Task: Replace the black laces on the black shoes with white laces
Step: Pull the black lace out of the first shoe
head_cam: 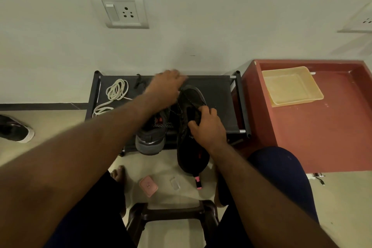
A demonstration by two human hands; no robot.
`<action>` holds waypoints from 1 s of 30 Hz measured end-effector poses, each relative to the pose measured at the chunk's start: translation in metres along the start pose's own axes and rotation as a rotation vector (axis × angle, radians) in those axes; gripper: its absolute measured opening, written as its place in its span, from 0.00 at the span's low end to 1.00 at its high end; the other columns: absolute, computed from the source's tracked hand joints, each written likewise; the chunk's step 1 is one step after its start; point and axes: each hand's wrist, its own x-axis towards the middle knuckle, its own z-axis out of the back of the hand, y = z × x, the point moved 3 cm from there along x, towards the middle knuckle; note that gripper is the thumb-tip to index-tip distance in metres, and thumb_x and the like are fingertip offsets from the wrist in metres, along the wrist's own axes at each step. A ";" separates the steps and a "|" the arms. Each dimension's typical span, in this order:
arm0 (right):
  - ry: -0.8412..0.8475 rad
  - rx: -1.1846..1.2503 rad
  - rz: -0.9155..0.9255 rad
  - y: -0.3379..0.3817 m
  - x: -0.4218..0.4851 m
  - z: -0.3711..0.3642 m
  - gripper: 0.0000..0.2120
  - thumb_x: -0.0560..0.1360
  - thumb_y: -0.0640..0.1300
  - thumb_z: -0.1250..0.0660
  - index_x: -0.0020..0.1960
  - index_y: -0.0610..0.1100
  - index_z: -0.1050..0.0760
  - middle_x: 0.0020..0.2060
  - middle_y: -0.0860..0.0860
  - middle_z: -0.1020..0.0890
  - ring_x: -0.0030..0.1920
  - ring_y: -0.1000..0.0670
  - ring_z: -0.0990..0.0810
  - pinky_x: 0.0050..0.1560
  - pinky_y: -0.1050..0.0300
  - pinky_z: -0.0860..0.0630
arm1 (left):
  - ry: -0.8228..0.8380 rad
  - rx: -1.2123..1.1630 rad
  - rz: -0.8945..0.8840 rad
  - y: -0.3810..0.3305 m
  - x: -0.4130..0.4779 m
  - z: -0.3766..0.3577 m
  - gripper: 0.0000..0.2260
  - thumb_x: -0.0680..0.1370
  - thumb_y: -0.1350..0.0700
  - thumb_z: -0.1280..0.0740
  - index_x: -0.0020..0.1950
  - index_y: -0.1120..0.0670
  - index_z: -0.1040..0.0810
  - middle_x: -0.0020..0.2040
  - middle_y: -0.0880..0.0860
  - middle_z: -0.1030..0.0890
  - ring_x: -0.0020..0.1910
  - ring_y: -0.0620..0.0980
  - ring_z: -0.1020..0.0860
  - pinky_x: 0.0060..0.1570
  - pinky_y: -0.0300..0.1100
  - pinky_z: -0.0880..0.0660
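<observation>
Clamping black shoe (190, 157) in right grip (209, 129), left grip (167, 86) by toe, closure unclear

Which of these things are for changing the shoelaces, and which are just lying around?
For the job:
held black shoe, second black shoe, white laces, left hand, right hand.

Just lying about:
yellow tray, pink box, shoe on the floor, wall socket.

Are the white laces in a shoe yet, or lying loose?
Loose: the white laces lie bundled on the black rack, threaded through nothing.
</observation>
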 end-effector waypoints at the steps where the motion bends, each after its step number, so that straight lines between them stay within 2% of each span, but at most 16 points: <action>1: -0.001 0.003 0.004 0.000 0.001 0.000 0.22 0.75 0.55 0.36 0.65 0.48 0.34 0.58 0.48 0.31 0.54 0.45 0.25 0.51 0.45 0.21 | 0.035 0.014 -0.159 -0.019 0.000 -0.006 0.22 0.78 0.54 0.34 0.71 0.51 0.30 0.69 0.55 0.30 0.67 0.56 0.32 0.62 0.54 0.31; 3: 0.002 0.019 0.011 0.001 0.000 0.000 0.22 0.74 0.55 0.35 0.64 0.48 0.34 0.57 0.47 0.31 0.53 0.45 0.25 0.51 0.44 0.21 | 0.130 0.078 -0.294 -0.048 -0.002 -0.018 0.15 0.79 0.54 0.36 0.66 0.51 0.26 0.66 0.53 0.28 0.66 0.54 0.32 0.59 0.52 0.31; 7: 0.008 0.020 0.017 -0.002 -0.001 0.001 0.21 0.74 0.56 0.36 0.63 0.48 0.33 0.55 0.48 0.30 0.52 0.45 0.24 0.50 0.45 0.21 | 0.144 0.080 -0.237 -0.056 0.002 -0.027 0.12 0.79 0.57 0.36 0.63 0.53 0.25 0.63 0.54 0.29 0.63 0.54 0.31 0.56 0.49 0.30; 10: 0.013 0.023 0.007 -0.003 -0.002 0.001 0.21 0.73 0.56 0.35 0.62 0.50 0.33 0.55 0.49 0.31 0.52 0.46 0.24 0.49 0.44 0.21 | 0.149 -0.023 -0.238 -0.047 0.005 -0.025 0.05 0.80 0.56 0.36 0.53 0.52 0.23 0.56 0.53 0.26 0.59 0.53 0.29 0.51 0.47 0.29; 13: 0.004 0.040 -0.007 -0.002 -0.002 0.000 0.22 0.73 0.56 0.36 0.64 0.49 0.33 0.56 0.49 0.31 0.53 0.45 0.25 0.50 0.44 0.21 | 0.071 -0.343 0.028 -0.030 0.008 -0.014 0.03 0.76 0.60 0.36 0.46 0.53 0.24 0.48 0.53 0.23 0.52 0.55 0.24 0.51 0.50 0.25; 17: 0.003 0.051 -0.016 -0.003 -0.001 0.000 0.23 0.73 0.56 0.36 0.66 0.50 0.33 0.59 0.49 0.31 0.54 0.46 0.25 0.52 0.44 0.21 | -0.253 -0.551 0.540 0.023 0.009 0.016 0.09 0.77 0.62 0.39 0.54 0.58 0.22 0.52 0.57 0.20 0.51 0.58 0.22 0.51 0.49 0.24; 25: -0.004 0.059 -0.031 -0.003 -0.002 0.002 0.23 0.73 0.56 0.36 0.66 0.52 0.33 0.59 0.50 0.31 0.54 0.46 0.24 0.52 0.44 0.21 | -0.282 -0.506 0.848 0.077 -0.002 0.015 0.15 0.78 0.60 0.39 0.63 0.62 0.28 0.61 0.63 0.23 0.60 0.64 0.24 0.58 0.53 0.26; 27: -0.005 0.046 -0.032 -0.003 -0.002 0.002 0.23 0.73 0.56 0.35 0.66 0.52 0.33 0.59 0.50 0.31 0.54 0.46 0.24 0.51 0.45 0.21 | -0.227 -0.325 0.755 0.074 -0.004 0.015 0.17 0.77 0.61 0.37 0.67 0.60 0.30 0.63 0.62 0.25 0.63 0.63 0.27 0.60 0.56 0.28; 29: -0.004 0.033 -0.035 -0.003 -0.002 0.002 0.23 0.74 0.56 0.35 0.67 0.51 0.32 0.59 0.49 0.30 0.54 0.46 0.24 0.52 0.45 0.21 | -0.209 -0.187 0.416 0.048 -0.002 0.012 0.23 0.76 0.59 0.34 0.72 0.56 0.32 0.69 0.61 0.30 0.69 0.61 0.33 0.66 0.57 0.32; 30: -0.004 0.026 -0.037 -0.003 -0.002 0.002 0.24 0.74 0.56 0.34 0.67 0.51 0.32 0.59 0.49 0.30 0.54 0.46 0.24 0.52 0.46 0.21 | -0.181 -0.201 0.213 0.028 0.000 0.008 0.24 0.76 0.57 0.33 0.72 0.54 0.31 0.70 0.59 0.30 0.70 0.59 0.34 0.68 0.56 0.34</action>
